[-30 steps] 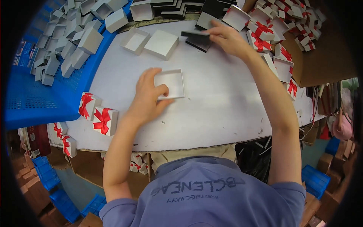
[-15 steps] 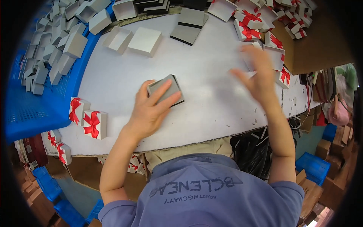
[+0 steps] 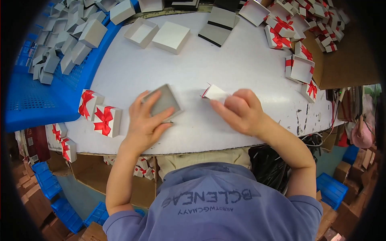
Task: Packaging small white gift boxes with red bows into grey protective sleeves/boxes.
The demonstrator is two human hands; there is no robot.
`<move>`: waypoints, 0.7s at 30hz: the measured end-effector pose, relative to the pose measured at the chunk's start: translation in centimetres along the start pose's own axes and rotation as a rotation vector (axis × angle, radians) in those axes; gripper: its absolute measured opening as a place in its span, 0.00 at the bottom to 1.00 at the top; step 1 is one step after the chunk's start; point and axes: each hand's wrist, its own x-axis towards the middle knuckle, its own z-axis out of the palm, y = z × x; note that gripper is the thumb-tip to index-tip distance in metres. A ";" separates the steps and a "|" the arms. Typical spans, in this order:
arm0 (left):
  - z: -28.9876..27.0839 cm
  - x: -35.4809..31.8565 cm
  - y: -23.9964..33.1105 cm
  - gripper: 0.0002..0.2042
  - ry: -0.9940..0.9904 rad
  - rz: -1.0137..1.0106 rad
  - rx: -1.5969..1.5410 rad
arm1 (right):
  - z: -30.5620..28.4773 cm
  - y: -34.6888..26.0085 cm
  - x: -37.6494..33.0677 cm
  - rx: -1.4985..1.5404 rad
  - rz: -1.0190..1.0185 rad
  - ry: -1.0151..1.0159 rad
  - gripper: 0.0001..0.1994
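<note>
My left hand (image 3: 148,116) is spread over a grey square foam pad (image 3: 164,103), thumb at its near edge and fingers across its top. The pad is slightly blurred and lies at the middle left of the white table (image 3: 193,132). To its right, my right hand (image 3: 243,110) pinches a small white box lid (image 3: 216,93) with red ribbon at its left edge. The lid is tilted, and the fingers hide its right end. A gap separates the lid from the pad.
At the far side stand an open white box (image 3: 141,32), a white box (image 3: 171,37) and grey pads with black edges (image 3: 214,33). A blue basket (image 3: 90,76) of white boxes is at left. Ribboned boxes (image 3: 105,120) stand near it; more ribboned lids (image 3: 299,69) lie at right.
My right hand has come from the ribboned lids at the right to the table's middle, now with a lid in it. My left hand and the grey pad have shifted slightly left.
</note>
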 end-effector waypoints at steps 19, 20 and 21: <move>-0.1 -3.3 -0.9 0.14 0.185 -0.174 0.005 | 1.7 0.5 0.1 0.129 0.497 -0.261 0.34; 0.2 -2.6 -0.5 0.15 0.165 -0.125 -0.015 | 2.1 1.0 -0.3 0.314 0.533 -0.326 0.38; 0.4 -2.0 -0.3 0.17 0.144 -0.083 -0.026 | 2.7 1.4 0.0 0.324 0.529 -0.321 0.38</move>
